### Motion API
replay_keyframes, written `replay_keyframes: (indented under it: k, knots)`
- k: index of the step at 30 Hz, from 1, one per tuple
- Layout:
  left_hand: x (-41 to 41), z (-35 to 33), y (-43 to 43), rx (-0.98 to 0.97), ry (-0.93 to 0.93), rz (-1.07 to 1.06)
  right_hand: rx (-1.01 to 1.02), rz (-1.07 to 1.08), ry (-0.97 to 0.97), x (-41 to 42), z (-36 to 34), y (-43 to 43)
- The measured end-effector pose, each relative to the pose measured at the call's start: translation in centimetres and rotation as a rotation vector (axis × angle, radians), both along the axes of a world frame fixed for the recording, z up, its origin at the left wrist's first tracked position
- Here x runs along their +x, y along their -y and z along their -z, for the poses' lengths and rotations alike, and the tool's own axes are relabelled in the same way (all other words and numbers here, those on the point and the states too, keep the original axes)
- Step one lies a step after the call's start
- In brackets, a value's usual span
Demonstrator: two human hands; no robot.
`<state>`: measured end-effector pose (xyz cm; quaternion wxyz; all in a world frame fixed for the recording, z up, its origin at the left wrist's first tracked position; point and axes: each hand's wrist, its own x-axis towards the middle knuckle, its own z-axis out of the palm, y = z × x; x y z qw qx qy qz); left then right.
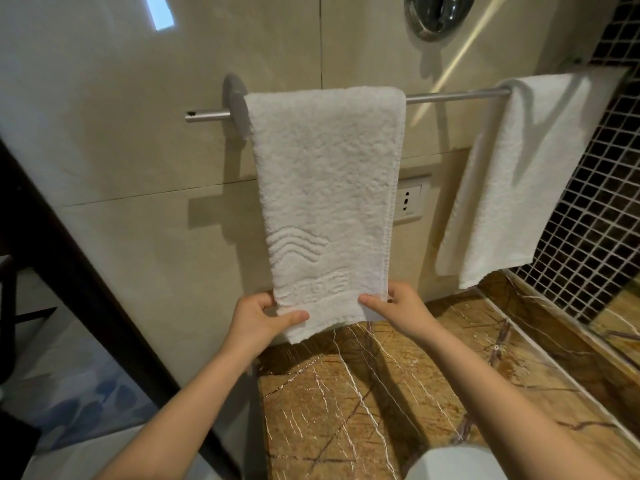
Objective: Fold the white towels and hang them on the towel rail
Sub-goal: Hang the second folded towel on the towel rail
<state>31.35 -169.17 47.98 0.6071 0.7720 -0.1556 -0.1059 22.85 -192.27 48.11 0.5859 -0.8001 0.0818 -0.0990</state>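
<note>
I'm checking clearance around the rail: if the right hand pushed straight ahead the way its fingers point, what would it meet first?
The right hand already pinches the hanging towel at its lower edge. Pushed on, it would probably press the towel against the tiled wall behind; depth is unclear.

Wall socket (408,202) on beige tile wall (138,150); brown veined marble counter (363,393); mosaic tiles (595,209) right.
</note>
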Motion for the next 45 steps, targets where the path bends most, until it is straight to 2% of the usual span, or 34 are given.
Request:
replay_keyframes:
  k: [4,14,21,29,33,39,45]
  knots:
    - [-0.2,0.4,-0.2,0.032,0.043,-0.021,-0.004,0.018,0.054,-0.1,-0.3,0.4]
    - [-0.8,1.1,-0.6,0.083,0.088,-0.007,-0.016,0.007,0.005,0.2,0.3,0.5]
    - [-0.6,0.3,-0.6,-0.006,0.084,0.001,-0.154,0.05,-0.028,-0.1,0.3,1.4]
    - [-0.9,0.8,0.0,0.041,0.09,-0.011,-0.089,0.096,0.001,0.2,1.1,0.3]
    - [-1.1,0.9,-0.2,0.013,0.169,-0.042,-0.083,0.153,0.004,0.7,1.1,0.3]
    - [-1.2,1.5,-0.1,-0.057,0.094,-0.029,0.0,0.159,-0.003,0.5,1.4,-0.1]
    - [-1.7,1.9,0.3,-0.1,0.093,-0.046,0.133,0.266,0.034,-0.1,2.3,-0.4]
